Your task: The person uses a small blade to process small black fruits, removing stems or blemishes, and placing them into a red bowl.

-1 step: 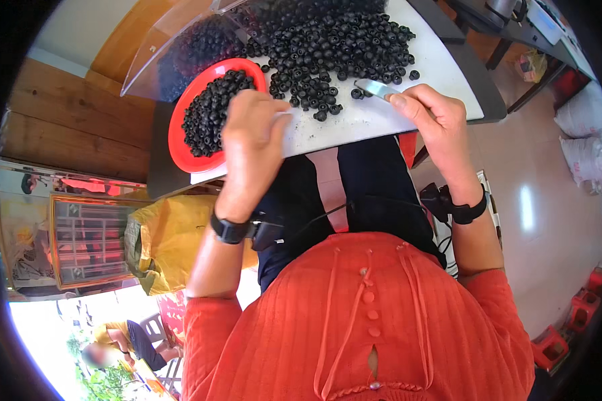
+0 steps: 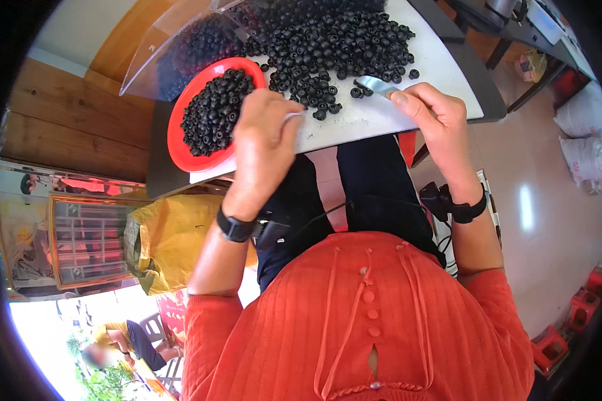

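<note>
My left hand (image 2: 264, 127) is beside the red plate (image 2: 174, 137), its fingers drawn together. A small pale bit shows at its fingertips, too blurred to name. Small round black pieces with holes (image 2: 211, 110) fill the plate. On the right, my right hand (image 2: 438, 120) pinches a silvery metal tool (image 2: 376, 84) with a flat, rounded head. That head hangs over the white board, just above a few loose black pieces (image 2: 360, 92). Between my hands and beyond them spreads a large pile of the same black pieces (image 2: 334, 43).
A clear plastic panel (image 2: 144, 67) stands at the far left of the white board (image 2: 441, 80). A yellow sack (image 2: 170, 240) lies at lower left. Red plastic stools (image 2: 552, 347) stand on the floor at right. Another person (image 2: 124, 337) sits at lower left.
My left hand has shifted to the right, away from the plate. In my right hand the tool has turned slightly, so more of its broad face shows.
</note>
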`<control>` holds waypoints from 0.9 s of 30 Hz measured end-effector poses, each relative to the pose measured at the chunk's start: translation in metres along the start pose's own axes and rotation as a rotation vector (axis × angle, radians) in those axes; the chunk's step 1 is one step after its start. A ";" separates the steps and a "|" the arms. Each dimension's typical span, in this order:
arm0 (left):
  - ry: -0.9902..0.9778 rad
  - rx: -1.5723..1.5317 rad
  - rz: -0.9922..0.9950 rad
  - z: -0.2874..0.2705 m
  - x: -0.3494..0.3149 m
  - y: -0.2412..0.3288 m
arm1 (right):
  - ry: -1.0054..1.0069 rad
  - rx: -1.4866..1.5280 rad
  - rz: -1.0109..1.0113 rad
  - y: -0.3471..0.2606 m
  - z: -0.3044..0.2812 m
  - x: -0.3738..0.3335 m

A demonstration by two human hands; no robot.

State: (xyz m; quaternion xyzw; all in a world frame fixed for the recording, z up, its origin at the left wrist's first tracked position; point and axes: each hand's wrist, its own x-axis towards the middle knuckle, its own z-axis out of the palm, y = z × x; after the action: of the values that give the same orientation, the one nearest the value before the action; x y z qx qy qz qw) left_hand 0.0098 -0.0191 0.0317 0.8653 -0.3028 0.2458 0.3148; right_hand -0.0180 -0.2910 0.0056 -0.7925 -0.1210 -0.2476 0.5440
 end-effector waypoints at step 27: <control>-0.133 -0.108 -0.048 0.025 0.005 0.009 | 0.030 -0.003 -0.081 0.007 0.001 -0.003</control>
State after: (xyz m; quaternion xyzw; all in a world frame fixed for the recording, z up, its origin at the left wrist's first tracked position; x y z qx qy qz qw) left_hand 0.0132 -0.0438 0.0217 0.8685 -0.3152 0.1634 0.3458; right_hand -0.0166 -0.2921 -0.0017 -0.7839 -0.1446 -0.2814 0.5343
